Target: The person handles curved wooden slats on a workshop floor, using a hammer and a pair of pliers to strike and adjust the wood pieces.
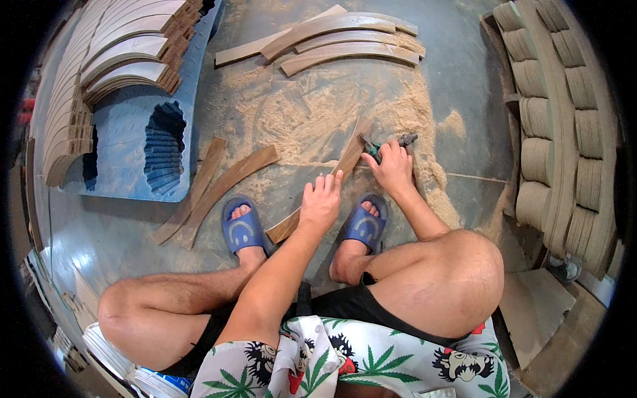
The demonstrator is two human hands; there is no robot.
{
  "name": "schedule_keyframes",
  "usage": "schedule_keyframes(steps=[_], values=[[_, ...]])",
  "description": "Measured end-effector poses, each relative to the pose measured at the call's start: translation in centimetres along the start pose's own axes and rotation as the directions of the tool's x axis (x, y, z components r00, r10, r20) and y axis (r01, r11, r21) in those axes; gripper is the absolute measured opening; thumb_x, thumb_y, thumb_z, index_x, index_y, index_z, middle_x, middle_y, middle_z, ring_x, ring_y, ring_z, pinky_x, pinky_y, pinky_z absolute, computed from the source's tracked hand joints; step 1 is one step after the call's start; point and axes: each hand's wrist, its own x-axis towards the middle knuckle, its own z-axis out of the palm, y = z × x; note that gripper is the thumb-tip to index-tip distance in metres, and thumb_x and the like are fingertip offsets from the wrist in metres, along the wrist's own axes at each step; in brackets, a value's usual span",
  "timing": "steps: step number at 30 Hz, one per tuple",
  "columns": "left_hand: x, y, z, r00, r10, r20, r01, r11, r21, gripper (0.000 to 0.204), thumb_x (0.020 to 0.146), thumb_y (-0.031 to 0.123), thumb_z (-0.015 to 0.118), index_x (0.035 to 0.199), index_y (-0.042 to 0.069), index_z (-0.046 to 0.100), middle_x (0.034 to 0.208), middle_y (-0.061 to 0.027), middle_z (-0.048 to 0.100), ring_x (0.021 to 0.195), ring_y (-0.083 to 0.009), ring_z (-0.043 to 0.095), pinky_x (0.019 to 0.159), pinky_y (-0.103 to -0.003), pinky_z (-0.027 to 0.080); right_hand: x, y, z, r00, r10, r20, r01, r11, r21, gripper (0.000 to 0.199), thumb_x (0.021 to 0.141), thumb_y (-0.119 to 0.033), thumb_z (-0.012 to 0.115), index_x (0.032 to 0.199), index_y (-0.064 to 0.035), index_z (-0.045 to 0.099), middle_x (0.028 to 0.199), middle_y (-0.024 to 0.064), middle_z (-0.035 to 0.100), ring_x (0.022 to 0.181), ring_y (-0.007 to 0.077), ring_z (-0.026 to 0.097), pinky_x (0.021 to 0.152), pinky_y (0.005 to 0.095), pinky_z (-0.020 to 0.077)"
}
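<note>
My left hand (321, 200) grips a narrow brown wooden strip (350, 154) from above, with its fingers over the strip's middle. The strip slants between my feet, its near end (284, 229) close to the floor. My right hand (393, 166) is closed round a green and black hand tool (371, 148), mostly hidden under the fingers. The tool's front end lies against the strip's far part; its exact kind cannot be made out. Left of my feet, two loose curved wooden strips (229, 176) lie on the floor.
Sawdust (292, 113) covers the floor ahead, where several curved wooden strips (352, 60) lie. A blue pallet (133, 182) at the left bears stacked curved wood pieces (133, 46). Stacks of curved pieces (534, 149) stand at the right. Blue slippers (365, 222) are on my feet.
</note>
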Motion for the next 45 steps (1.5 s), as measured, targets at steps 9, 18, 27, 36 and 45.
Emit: schedule_keyframes(steps=[9,18,27,36,45], values=[[0.1,0.1,-0.4,1.000,0.005,-0.011,-0.005,1.000,0.024,0.064,0.102,0.021,0.063,0.164,0.007,0.061,0.120,-0.0045,0.062,0.116,-0.0239,0.060,0.088,-0.040,0.049,0.7,0.3,0.1,0.986,-0.095,-0.134,0.084,0.993,-0.086,0.032,0.103,-0.041,0.080,0.110,-0.0104,0.075,0.133,0.0119,0.070,0.123,0.0355,0.064,0.104,0.0563,0.0449],[0.1,0.1,-0.3,1.000,0.004,-0.013,-0.004,1.000,0.006,0.064,0.101,0.020,0.064,0.164,0.007,0.061,0.121,-0.0052,0.063,0.114,-0.0244,0.061,0.087,-0.040,0.049,0.8,0.4,-0.4,0.984,-0.126,-0.128,0.113,0.988,-0.105,0.032,0.103,-0.042,0.079,0.110,-0.0116,0.075,0.134,0.0115,0.070,0.125,0.0354,0.064,0.103,0.0564,0.0447],[0.2,0.1,-0.3,0.999,0.010,-0.033,-0.009,1.000,0.015,0.063,0.101,0.020,0.064,0.163,0.008,0.063,0.117,-0.0045,0.062,0.112,-0.0232,0.060,0.085,-0.040,0.048,0.7,-0.1,-0.4,0.992,-0.068,-0.110,0.060,0.995,-0.074,0.031,0.103,-0.044,0.078,0.110,-0.0129,0.077,0.132,0.0099,0.071,0.122,0.0342,0.065,0.100,0.0561,0.0454],[0.0,0.1,-0.3,1.000,-0.003,0.011,0.003,1.000,-0.019,0.068,0.100,0.017,0.063,0.167,0.007,0.057,0.122,-0.0071,0.062,0.113,-0.0252,0.060,0.089,-0.040,0.048,0.6,-0.9,-0.5,0.979,-0.163,-0.120,0.133,0.965,-0.224,0.029,0.103,-0.042,0.078,0.105,-0.0142,0.075,0.117,0.0100,0.073,0.112,0.0317,0.067,0.096,0.0537,0.0470],[0.2,0.1,-0.5,1.000,0.008,0.010,-0.008,1.000,-0.022,0.068,0.100,0.016,0.063,0.166,0.006,0.057,0.121,-0.0078,0.062,0.112,-0.0257,0.060,0.088,-0.041,0.048,1.6,-0.2,-0.1,0.991,-0.104,0.079,0.115,0.981,-0.157,0.027,0.101,-0.038,0.079,0.103,-0.0112,0.075,0.099,0.0136,0.077,0.089,0.0370,0.079,0.080,0.0517,0.0606]])
